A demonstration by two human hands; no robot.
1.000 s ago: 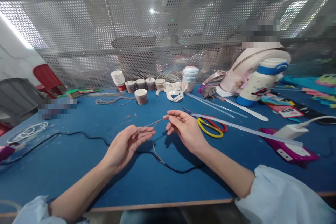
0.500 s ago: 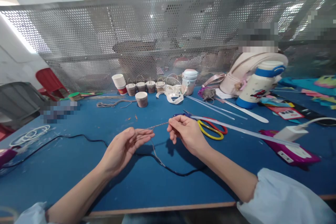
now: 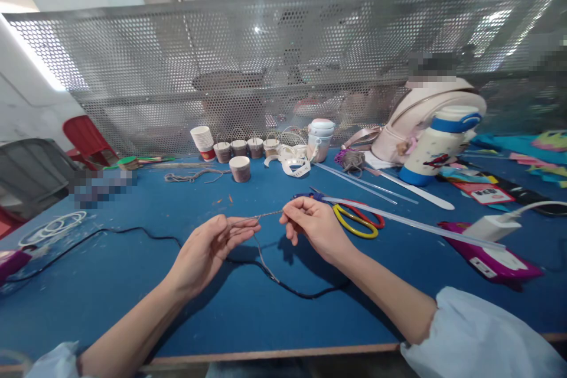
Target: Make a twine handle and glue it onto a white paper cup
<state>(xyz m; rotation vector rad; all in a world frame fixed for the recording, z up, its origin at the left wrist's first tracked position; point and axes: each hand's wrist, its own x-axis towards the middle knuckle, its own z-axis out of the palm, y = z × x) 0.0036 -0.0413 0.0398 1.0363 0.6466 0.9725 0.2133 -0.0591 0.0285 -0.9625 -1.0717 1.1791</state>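
Observation:
A thin grey-brown twisted cord [image 3: 266, 214] stretches between my two hands above the blue table [image 3: 133, 283]. My left hand [image 3: 212, 245] pinches one end with fingers closed, and a loose tail of the cord hangs down from it toward the table. My right hand [image 3: 312, 224] pinches the other end between thumb and fingers. A black cable [image 3: 146, 233] lies on the table under my hands.
Scissors with yellow and red handles [image 3: 354, 218] lie right of my right hand beside long clear sticks [image 3: 420, 225]. Paper cups [image 3: 239, 166], a white bottle [image 3: 436, 144], a pink bag [image 3: 411, 115] and a purple device [image 3: 491, 254] stand farther off. A perforated metal screen [image 3: 266, 71] closes the back.
My hands drew slightly apart, so the cord between them went from a slack loop to a taut twisted line. The view rose a little.

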